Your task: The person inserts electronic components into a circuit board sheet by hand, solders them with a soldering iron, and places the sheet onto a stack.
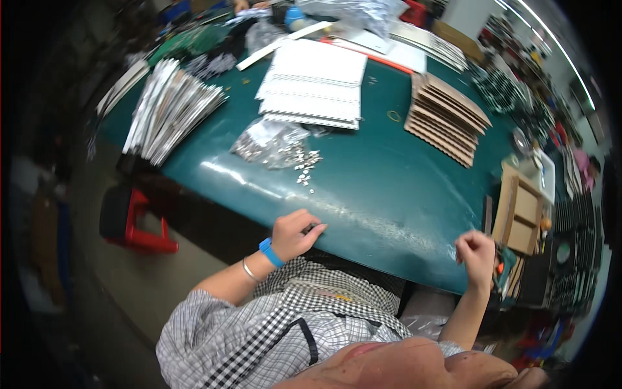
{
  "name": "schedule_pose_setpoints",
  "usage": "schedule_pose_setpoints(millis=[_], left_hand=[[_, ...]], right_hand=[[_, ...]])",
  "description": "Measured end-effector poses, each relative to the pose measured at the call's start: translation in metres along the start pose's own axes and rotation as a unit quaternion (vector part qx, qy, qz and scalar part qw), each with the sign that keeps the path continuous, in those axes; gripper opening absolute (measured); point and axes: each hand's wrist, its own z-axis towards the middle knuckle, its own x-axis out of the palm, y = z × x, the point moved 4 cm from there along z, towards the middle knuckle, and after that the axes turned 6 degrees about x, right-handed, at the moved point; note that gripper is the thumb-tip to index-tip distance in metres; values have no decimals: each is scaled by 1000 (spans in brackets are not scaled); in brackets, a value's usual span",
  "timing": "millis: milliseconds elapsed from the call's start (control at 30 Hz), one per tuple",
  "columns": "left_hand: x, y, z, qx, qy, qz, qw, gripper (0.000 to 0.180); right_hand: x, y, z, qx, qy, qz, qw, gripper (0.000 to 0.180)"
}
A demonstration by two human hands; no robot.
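Note:
My left hand (297, 235), with a blue band and a bracelet at its wrist, is at the near edge of the green table (382, 175). Its fingers are closed on a small dark piece (310, 228), too small to name. Over by the table's right end, my right hand (476, 254) has its fingers curled in; whether anything is inside them is hidden. Beyond my left hand lie small shiny metal pieces (304, 170), spilling from a clear plastic bag (271, 141). White sheets (314, 78) with rows of dark marks are stacked behind the bag.
Brown notched strips (447, 120) are stacked at the right, with a thin rubber band (394, 116) beside them. A fanned bundle of sheets (170, 113) lies at the left. A cardboard box (518, 207) stands beyond my right hand. A red stool (139, 223) is on the floor.

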Motion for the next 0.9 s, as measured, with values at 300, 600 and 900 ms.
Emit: schedule_pose_setpoints(millis=[300,600,900], left_hand=[[-25,-12,-22,4,-12,-92,996,15],[-140,51,-92,-168,-254,50,951,26],[-167,112,-114,-223,-358,-17,907,7]], right_hand=[[104,8,-27,-12,121,-48,991,17],[332,102,3,-387,242,-189,870,16],[421,114,35,-467,121,-225,847,11]])
